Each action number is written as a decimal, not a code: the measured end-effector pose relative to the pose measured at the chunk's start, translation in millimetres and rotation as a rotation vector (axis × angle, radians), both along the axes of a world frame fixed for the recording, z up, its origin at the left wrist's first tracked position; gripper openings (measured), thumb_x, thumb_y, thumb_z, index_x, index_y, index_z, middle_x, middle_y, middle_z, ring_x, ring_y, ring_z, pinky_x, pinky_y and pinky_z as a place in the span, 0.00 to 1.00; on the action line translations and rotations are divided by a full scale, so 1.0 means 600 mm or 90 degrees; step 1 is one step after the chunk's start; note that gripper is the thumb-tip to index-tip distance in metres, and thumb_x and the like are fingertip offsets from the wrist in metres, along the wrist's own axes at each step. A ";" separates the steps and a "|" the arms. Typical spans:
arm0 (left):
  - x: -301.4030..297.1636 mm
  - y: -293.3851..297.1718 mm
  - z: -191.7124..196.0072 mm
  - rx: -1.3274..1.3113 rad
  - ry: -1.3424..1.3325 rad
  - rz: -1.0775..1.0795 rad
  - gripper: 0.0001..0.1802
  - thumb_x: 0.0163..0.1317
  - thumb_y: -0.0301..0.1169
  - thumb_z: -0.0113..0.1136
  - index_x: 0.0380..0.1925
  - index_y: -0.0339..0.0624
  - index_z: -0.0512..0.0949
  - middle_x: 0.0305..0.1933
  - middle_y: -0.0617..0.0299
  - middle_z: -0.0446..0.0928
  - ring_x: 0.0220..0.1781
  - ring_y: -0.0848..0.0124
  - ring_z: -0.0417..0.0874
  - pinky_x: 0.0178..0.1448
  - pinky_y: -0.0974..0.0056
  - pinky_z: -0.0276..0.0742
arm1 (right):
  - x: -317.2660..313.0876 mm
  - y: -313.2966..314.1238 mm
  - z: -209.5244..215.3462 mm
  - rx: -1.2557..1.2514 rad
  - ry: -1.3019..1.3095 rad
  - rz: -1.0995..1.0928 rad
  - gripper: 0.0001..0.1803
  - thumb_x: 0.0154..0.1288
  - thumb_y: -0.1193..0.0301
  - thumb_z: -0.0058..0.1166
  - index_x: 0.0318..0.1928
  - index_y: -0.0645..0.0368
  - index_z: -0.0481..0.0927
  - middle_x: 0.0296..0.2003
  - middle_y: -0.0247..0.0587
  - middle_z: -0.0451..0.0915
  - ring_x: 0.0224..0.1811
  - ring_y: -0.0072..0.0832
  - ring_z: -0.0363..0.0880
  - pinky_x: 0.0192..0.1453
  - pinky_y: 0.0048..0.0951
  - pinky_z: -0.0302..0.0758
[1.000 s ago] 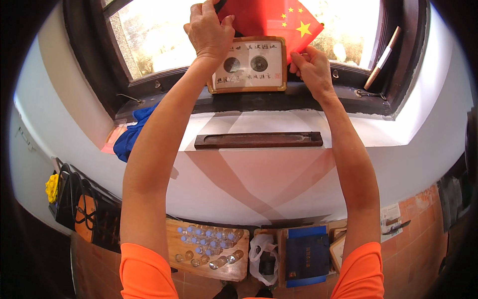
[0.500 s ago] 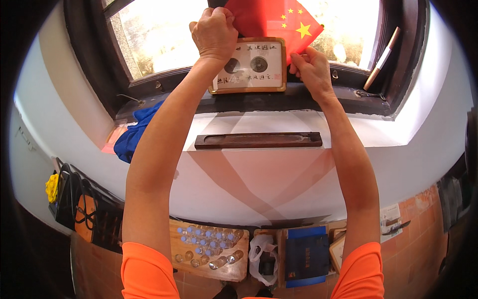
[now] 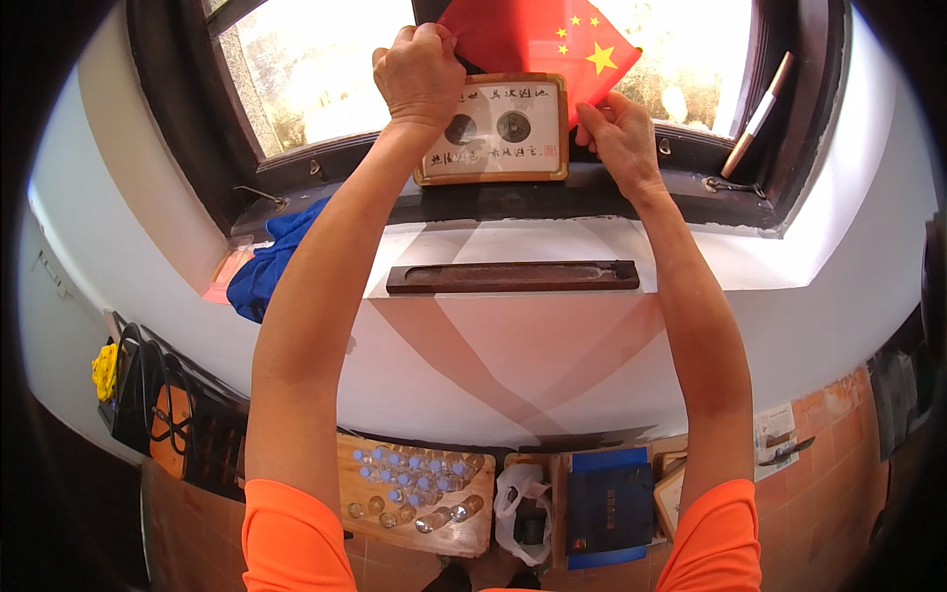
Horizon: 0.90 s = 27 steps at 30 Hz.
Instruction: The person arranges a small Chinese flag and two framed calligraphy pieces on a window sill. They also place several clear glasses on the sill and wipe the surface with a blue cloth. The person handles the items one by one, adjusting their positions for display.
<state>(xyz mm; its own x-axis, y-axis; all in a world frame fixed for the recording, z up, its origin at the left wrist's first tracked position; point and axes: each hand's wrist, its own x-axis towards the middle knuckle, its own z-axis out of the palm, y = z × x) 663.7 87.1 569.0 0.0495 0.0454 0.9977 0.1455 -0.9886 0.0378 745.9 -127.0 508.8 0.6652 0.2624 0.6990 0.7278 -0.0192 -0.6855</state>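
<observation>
Left of the wooden-framed plaque propped on the window sill, the left hand pinches the red flag above its top corner, while the right hand clasps its right edge, apparently steadying it upright.

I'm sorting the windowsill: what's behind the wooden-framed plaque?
Behind the wooden-framed plaque a red cloth flag with yellow stars rises above it, against the window pane. The flag's lower part is hidden.
</observation>
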 end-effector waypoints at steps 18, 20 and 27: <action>-0.052 0.036 -0.053 -0.137 0.098 -0.179 0.18 0.59 0.42 0.67 0.40 0.39 0.82 0.41 0.58 0.79 0.37 0.71 0.82 0.38 0.67 0.78 | -0.004 -0.003 0.000 -0.076 -0.187 -0.320 0.14 0.62 0.64 0.48 0.34 0.63 0.77 0.28 0.55 0.83 0.33 0.53 0.82 0.42 0.47 0.77; -0.053 0.035 -0.056 -0.142 0.103 -0.191 0.18 0.60 0.43 0.66 0.41 0.39 0.81 0.41 0.58 0.79 0.37 0.72 0.81 0.37 0.68 0.78 | 0.001 -0.004 0.001 -0.042 -0.165 -0.285 0.14 0.62 0.64 0.47 0.35 0.63 0.77 0.28 0.56 0.82 0.33 0.53 0.82 0.42 0.47 0.77; -0.054 0.033 -0.060 -0.152 0.094 -0.188 0.19 0.60 0.45 0.65 0.41 0.40 0.81 0.41 0.58 0.79 0.38 0.71 0.82 0.37 0.68 0.78 | 0.004 -0.006 0.000 -0.058 -0.171 -0.302 0.14 0.66 0.64 0.47 0.40 0.63 0.76 0.29 0.56 0.83 0.36 0.54 0.82 0.44 0.48 0.76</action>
